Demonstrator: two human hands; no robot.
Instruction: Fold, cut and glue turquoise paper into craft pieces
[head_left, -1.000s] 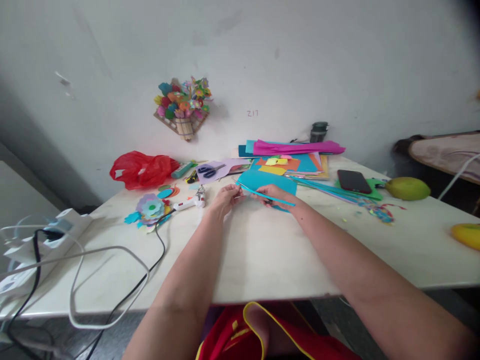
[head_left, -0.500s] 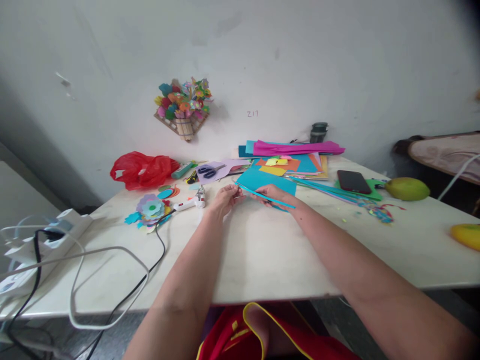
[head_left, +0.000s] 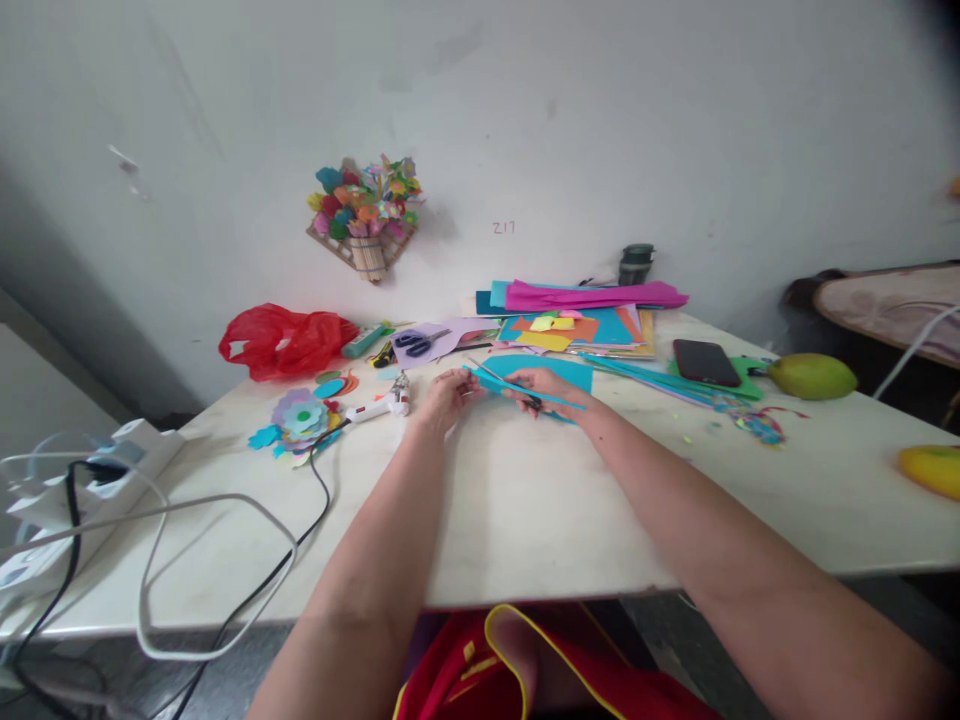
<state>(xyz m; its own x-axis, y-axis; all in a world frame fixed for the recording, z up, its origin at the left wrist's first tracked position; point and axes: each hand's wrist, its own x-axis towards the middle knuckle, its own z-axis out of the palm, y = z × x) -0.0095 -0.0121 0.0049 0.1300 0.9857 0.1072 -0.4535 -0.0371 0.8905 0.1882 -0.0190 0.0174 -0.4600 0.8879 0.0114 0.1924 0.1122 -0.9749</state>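
My left hand [head_left: 451, 392] is closed, its fingers pinching the left end of a narrow blue paper strip [head_left: 559, 401]. My right hand [head_left: 546, 385] is wrapped round scissors [head_left: 533, 404]; their dark handle shows under the fingers. A thin blade points left, toward my left hand, close along the strip. Exactly where the blades meet the paper I cannot make out. The strip slants down to the right, in front of my right hand and over its wrist. Behind the hands, a blue paper sheet [head_left: 574, 373] lies on the table, partly covered by my right hand.
On the left are a white glue gun [head_left: 381, 404], paper flower pieces [head_left: 301, 418], a red plastic bag [head_left: 285, 342] and a power strip [head_left: 90, 520]. Stacked paper [head_left: 592, 297], dark-handled scissors [head_left: 420, 343], a phone [head_left: 706, 362] and a green fruit [head_left: 812, 376] lie farther back.
The scissors' blade now shows beyond the strip's upper edge, and the dark handle is more visible. The strip and my left hand have shifted slightly left.
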